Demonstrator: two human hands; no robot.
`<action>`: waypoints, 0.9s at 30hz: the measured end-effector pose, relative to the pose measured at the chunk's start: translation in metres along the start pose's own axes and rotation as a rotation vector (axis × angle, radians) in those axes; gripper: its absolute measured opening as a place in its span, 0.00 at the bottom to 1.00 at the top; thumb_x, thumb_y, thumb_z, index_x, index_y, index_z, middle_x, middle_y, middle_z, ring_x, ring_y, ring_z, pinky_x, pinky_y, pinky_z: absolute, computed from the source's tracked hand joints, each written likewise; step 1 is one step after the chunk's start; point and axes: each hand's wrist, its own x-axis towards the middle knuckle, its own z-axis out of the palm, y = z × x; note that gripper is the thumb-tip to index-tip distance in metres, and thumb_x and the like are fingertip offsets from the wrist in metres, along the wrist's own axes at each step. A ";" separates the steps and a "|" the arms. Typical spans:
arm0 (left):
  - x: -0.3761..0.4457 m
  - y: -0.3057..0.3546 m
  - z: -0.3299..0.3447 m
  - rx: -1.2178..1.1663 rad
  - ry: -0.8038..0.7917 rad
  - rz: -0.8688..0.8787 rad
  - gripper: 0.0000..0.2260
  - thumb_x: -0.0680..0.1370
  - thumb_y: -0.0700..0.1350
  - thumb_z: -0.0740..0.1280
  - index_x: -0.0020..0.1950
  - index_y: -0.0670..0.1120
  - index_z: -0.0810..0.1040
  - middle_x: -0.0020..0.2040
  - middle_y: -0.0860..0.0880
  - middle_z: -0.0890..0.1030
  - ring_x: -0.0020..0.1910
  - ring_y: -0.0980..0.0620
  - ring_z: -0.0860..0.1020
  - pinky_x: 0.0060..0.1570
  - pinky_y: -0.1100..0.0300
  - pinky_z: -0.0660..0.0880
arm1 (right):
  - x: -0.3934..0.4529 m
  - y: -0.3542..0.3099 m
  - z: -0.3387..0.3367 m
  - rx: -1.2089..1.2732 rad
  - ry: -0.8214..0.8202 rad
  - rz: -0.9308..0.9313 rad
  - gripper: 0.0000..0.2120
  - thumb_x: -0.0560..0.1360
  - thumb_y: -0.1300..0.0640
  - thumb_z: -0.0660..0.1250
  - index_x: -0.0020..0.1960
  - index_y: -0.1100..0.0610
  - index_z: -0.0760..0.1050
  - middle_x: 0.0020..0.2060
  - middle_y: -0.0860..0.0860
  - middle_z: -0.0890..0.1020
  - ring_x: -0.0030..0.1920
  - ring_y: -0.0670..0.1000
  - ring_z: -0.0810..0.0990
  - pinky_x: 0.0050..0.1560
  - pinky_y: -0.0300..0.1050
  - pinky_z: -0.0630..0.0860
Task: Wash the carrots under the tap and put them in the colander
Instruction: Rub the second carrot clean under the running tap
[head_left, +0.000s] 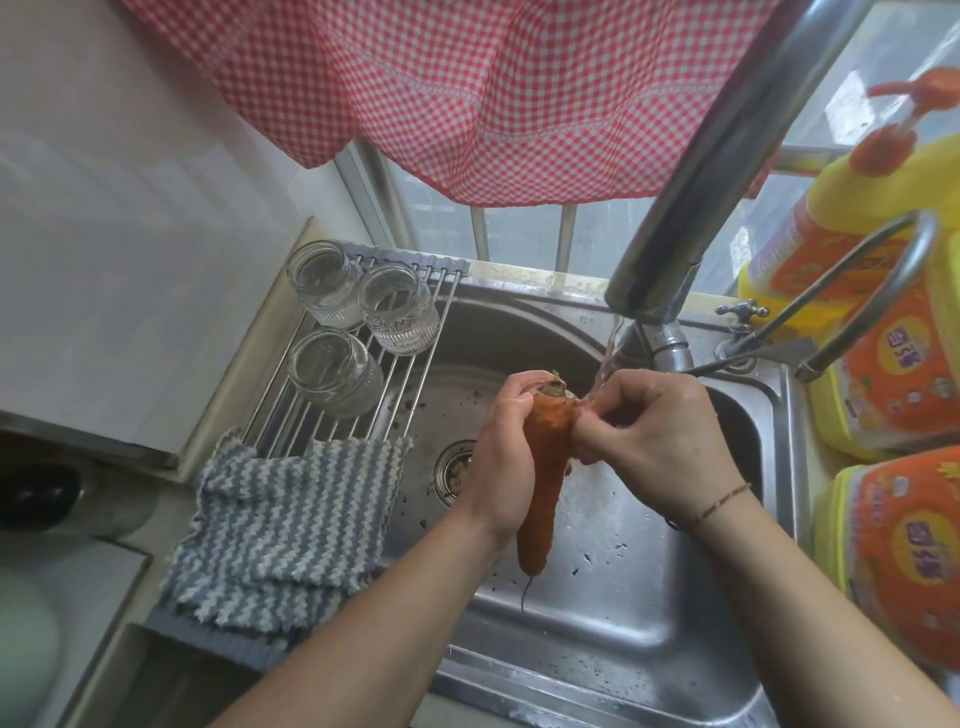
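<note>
Both hands (506, 452) (660, 441) around carrot (545, 467) mid-sink (649, 623).

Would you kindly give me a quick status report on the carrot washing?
Both hands, left hand and right hand, gripping one carrot over sink. Tap running onto its top. No colander visible.

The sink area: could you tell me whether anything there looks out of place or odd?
Only one thing: no colander is in view. Otherwise both hands hold the carrot under the running tap over the sink.
</note>
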 end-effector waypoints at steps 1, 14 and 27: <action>0.000 0.000 0.000 -0.003 0.005 -0.005 0.20 0.76 0.54 0.50 0.61 0.48 0.74 0.47 0.41 0.82 0.39 0.52 0.78 0.40 0.55 0.76 | 0.000 0.000 -0.001 0.011 -0.005 0.009 0.08 0.69 0.63 0.74 0.32 0.55 0.80 0.27 0.49 0.83 0.29 0.46 0.83 0.36 0.45 0.83; -0.002 0.001 -0.001 0.024 0.014 -0.018 0.21 0.78 0.53 0.50 0.62 0.45 0.73 0.42 0.47 0.82 0.35 0.54 0.78 0.38 0.55 0.76 | -0.001 0.002 0.003 0.011 0.006 -0.012 0.12 0.71 0.62 0.74 0.31 0.54 0.78 0.27 0.48 0.83 0.28 0.45 0.82 0.31 0.36 0.78; -0.002 0.002 0.000 -0.128 -0.009 -0.091 0.18 0.84 0.47 0.46 0.61 0.42 0.73 0.42 0.43 0.79 0.33 0.52 0.77 0.35 0.57 0.73 | -0.004 0.002 0.006 0.050 0.032 -0.017 0.10 0.69 0.61 0.75 0.33 0.55 0.77 0.26 0.51 0.82 0.27 0.49 0.82 0.30 0.41 0.80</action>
